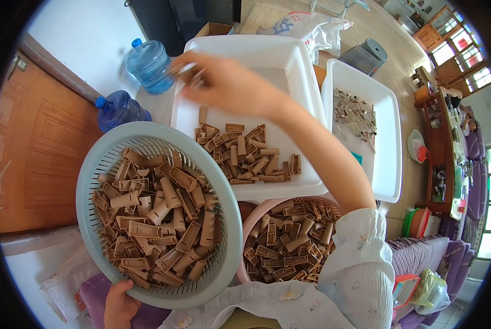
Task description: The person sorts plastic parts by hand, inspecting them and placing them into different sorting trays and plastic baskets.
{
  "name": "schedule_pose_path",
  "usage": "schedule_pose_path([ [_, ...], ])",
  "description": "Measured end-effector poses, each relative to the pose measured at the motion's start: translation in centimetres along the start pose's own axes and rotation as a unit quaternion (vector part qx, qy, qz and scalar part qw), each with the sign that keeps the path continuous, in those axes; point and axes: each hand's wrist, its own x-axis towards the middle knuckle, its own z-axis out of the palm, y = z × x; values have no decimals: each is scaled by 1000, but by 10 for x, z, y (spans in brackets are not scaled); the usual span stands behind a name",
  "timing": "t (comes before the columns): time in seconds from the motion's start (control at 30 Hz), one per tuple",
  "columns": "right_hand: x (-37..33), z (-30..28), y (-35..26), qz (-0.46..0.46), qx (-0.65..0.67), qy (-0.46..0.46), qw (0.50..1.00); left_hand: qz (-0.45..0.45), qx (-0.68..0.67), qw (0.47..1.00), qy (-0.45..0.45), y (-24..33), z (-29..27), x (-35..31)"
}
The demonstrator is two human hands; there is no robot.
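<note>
Left fingers (123, 287) clasping rim of grey-green basket (233, 219), eight o'clock; right fingers (195, 59) hovering blurred over white tub (256, 46), twelve o'clock, grip unclear to me. Brown pieces (170, 192) filling basket and pink basket (251, 223), five o'clock; smaller pile lying in tub, work looking part-done.

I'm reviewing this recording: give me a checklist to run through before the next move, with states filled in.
1. Left grip on the rim of the grey basket: ok, at its near edge.
2. Brown parts within that basket's rim: ok, heaped inside.
3. Basket's underside supported: cannot tell, hidden from view.
4. Right grip away from the basket: ok, over the far part of the big tub.
5. Right grip's contents identified: cannot tell, motion blur.
6. Clear pieces kept apart from the brown parts: ok, in the small tub.
</note>
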Motion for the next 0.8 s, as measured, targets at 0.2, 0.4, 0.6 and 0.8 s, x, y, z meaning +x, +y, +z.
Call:
schedule_pose_path([
  [0.2,18,11,-33,-103,66,-250,961,-13,-19,1000,-10,3,2,-2],
  [0.4,19,35,148,-14,-356,-91,930,-15,-53,998,-5,0,0,4],
  [0.6,11,64,157,27,-485,-309,818,-5,-19,999,25,-2,-13,0],
  [0.8,-9,47,161,170,-448,-304,823,-12,-17,999,30,-2,-13,2],
])
